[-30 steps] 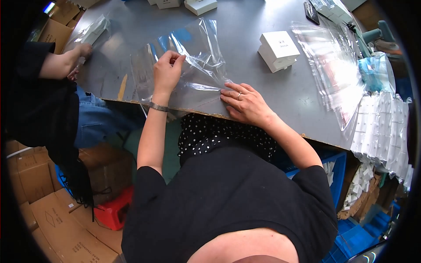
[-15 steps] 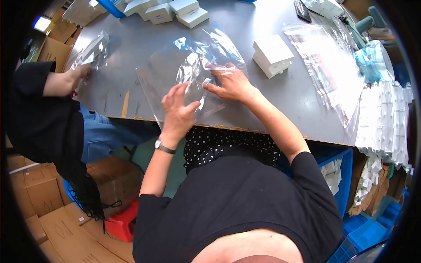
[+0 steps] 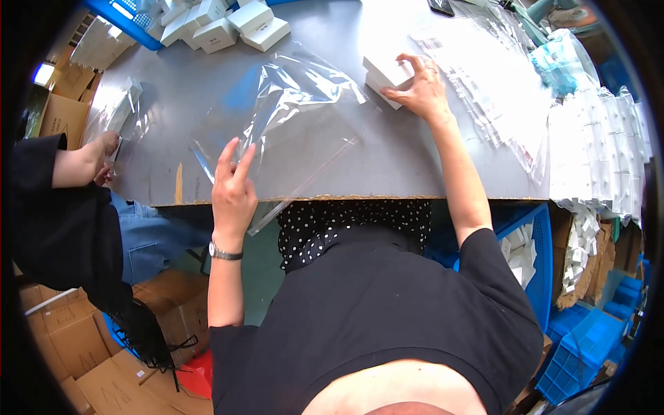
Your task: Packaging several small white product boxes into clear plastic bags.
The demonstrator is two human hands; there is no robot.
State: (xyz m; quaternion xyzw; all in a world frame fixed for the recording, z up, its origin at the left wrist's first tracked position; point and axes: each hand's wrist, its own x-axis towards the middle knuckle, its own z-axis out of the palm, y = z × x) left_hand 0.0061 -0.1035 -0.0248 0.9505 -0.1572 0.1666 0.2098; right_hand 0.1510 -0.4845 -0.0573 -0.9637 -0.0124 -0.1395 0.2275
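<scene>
The clear bag lies flat but hangs over the near edge of the bench, one corner dangling past it just beside my left wrist. I judge that as the main risk: the film is slick, and only my left hand pins it, right at that edge. If I ease off, or drag the box across too fast, the bag may slide off the bench or bunch up and shut its mouth. The crumpled far side, lifted and catching the light, could also snag the box as it comes in.

My left hand is open, fingers spread and pointing away from me, pressing flat on the near side of the bag; it clamps nothing, it only holds the film down. My right hand reaches toward the far right part of the bench and curls over a small white box, fingers bent around its top and right side, thumb against the near side. It looks like a light hold, and I cannot tell whether the box is lifted clear of the bench. Gripped that loosely, it could tip as it comes away. The box sits just beyond the bag's far right corner.
</scene>
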